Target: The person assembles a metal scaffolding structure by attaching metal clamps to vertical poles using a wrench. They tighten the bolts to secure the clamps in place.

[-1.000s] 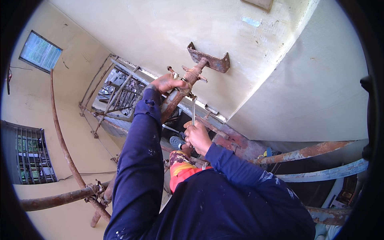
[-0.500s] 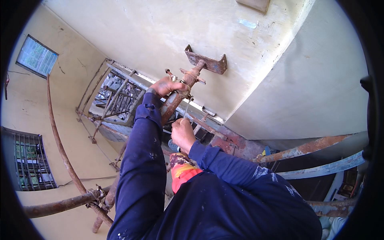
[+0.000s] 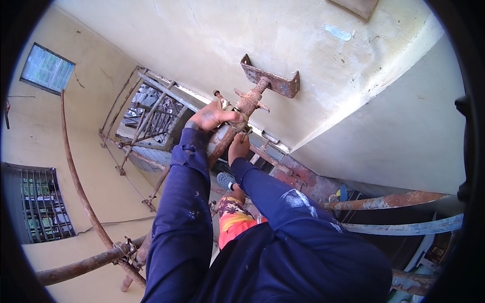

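Note:
A rusty scaffold pipe (image 3: 222,145) slants up ahead of me. In its upper end sits a threaded screw jack (image 3: 249,101) with a U-shaped rusty head plate (image 3: 275,83) by the pale wall. My left hand (image 3: 214,117) is closed around a scaffold clamp (image 3: 243,122) on the pipe, its thumb across the top. Just below, on the clamp's right side, my right hand (image 3: 239,147) has its fingers bent and pressed together against the clamp's bolt end. Whatever lies in those fingers is hidden.
A long rusty pipe (image 3: 81,171) rises at the left, joined to a crossing pipe (image 3: 83,266) by a coupler (image 3: 129,251). More pipes (image 3: 389,200) cross at the right. Beyond the left wall, a scaffold frame (image 3: 146,113) stands by an opening. My foot (image 3: 226,180) shows below.
My right hand has moved up to the clamp; the thin metal rod seen between it and the clamp no longer shows. The left hand keeps its hold. The view has shifted slightly.

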{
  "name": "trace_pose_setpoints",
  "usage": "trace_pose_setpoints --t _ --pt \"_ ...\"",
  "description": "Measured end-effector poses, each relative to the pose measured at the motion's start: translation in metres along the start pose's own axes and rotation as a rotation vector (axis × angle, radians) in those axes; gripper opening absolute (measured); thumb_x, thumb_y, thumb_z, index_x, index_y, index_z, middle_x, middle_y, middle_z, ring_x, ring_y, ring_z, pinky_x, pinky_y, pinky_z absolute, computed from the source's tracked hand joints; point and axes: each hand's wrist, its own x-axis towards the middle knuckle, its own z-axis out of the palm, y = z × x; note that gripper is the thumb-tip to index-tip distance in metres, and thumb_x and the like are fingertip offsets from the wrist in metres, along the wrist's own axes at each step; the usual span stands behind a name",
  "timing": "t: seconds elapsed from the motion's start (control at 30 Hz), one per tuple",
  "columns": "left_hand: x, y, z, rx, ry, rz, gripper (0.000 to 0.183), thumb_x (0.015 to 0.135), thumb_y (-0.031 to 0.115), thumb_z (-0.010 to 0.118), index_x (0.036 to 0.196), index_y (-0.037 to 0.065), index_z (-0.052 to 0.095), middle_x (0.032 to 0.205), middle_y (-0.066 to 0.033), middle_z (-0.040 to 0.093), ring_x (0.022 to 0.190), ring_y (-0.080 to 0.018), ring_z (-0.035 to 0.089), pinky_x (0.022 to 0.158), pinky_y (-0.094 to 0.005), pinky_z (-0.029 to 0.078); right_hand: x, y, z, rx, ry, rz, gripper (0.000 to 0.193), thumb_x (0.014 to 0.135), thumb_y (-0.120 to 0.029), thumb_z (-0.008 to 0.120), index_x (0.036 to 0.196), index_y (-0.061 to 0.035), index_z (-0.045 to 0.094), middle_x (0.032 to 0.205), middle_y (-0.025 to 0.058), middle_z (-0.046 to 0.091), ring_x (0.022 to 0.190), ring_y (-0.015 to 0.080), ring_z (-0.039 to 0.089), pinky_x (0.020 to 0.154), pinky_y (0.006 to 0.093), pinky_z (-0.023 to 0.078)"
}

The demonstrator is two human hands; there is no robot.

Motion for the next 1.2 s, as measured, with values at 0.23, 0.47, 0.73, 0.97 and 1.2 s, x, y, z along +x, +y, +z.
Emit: trace_pose_setpoints --t 0.23,0.47,0.73,0.97,1.2 --pt "0.011 -0.005 -0.001 -0.147 -0.078 -0.016 0.051 0.073 0.025 0.083 0.112 -0.004 0.067 0.102 -0.0083 0.07 0.092 -0.0188 0.065 0.087 -0.0322 0.051 0.002 -0.011 -0.013 0.718 0.132 0.714 0.023 0.096 -0.023 0.056 0.076 -0.0146 0.05 0.064 0.0004 0.047 0.053 0.0124 0.045 0.05 0.0345 0.037" --pt "0.004 -0.006 0.0 -0.144 0.011 0.005 0.049 0.073 0.026 0.084 0.108 -0.004 0.068 0.099 -0.0085 0.071 0.086 -0.0177 0.065 0.082 -0.0318 0.052 0.022 -0.134 -0.093 0.763 -0.62 0.892 0.056 0.099 -0.058 0.047 0.066 -0.0122 0.049 0.049 -0.0073 0.021 0.042 0.0104 0.023 0.054 0.0317 0.04" --pt "0.005 -0.006 -0.001 -0.078 -0.005 -0.009 0.048 0.076 0.028 0.08 0.109 -0.004 0.067 0.099 -0.0076 0.07 0.088 -0.0167 0.064 0.083 -0.0315 0.051 0.031 -0.148 -0.097 0.725 -0.969 1.027 0.046 0.104 -0.048 0.048 0.076 -0.0118 0.05 0.053 -0.0073 0.03 0.043 0.0073 0.028 0.056 0.0321 0.044" --pt "0.002 0.001 0.0 -0.078 -0.028 -0.009 0.048 0.078 0.029 0.078 0.11 -0.004 0.067 0.1 -0.0078 0.071 0.089 -0.0167 0.065 0.085 -0.0316 0.051 0.016 -0.132 -0.085 0.643 -0.724 0.62 0.032 0.103 -0.041 0.055 0.086 -0.0135 0.054 0.061 -0.0058 0.042 0.048 0.0082 0.036 0.061 0.0364 0.046" --pt "0.002 0.0 -0.002 0.004 -0.018 0.005 0.055 0.076 0.029 0.079 0.117 -0.005 0.064 0.104 -0.0095 0.07 0.09 -0.018 0.065 0.086 -0.0325 0.052 -0.006 -0.138 -0.075 0.372 -0.412 0.359 0.035 0.102 -0.042 0.058 0.085 -0.012 0.052 0.062 -0.0043 0.042 0.047 0.0081 0.036 0.051 0.0309 0.039"
